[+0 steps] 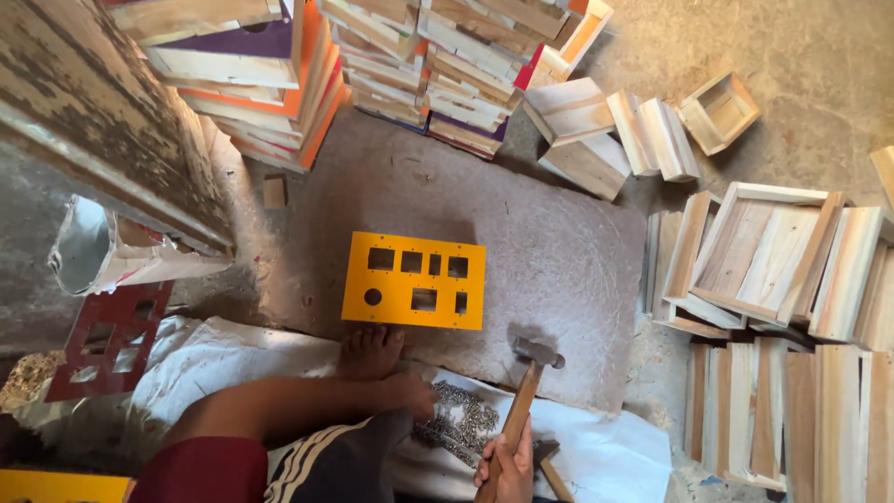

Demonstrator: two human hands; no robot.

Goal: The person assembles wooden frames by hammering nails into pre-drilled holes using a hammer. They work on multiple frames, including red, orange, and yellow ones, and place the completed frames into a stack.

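Note:
My right hand (506, 466) grips the wooden handle of a hammer (527, 384), its metal head pointing up over the grey mat. My left hand (413, 395) reaches down into a heap of small metal nails (463, 425) on a white sheet, fingers partly buried among them. Just beyond lies a flat yellow panel (414, 280) with several square cut-outs and one round hole, flat on the grey mat (549, 251). My bare foot (370, 351) rests at the panel's near edge.
Stacks of wooden boxes (279, 74) stand at the back, loose open wooden boxes (773, 256) lie to the right. A red cut-out panel (107, 340) and a white bag (112, 251) sit at the left beside a worn wooden beam.

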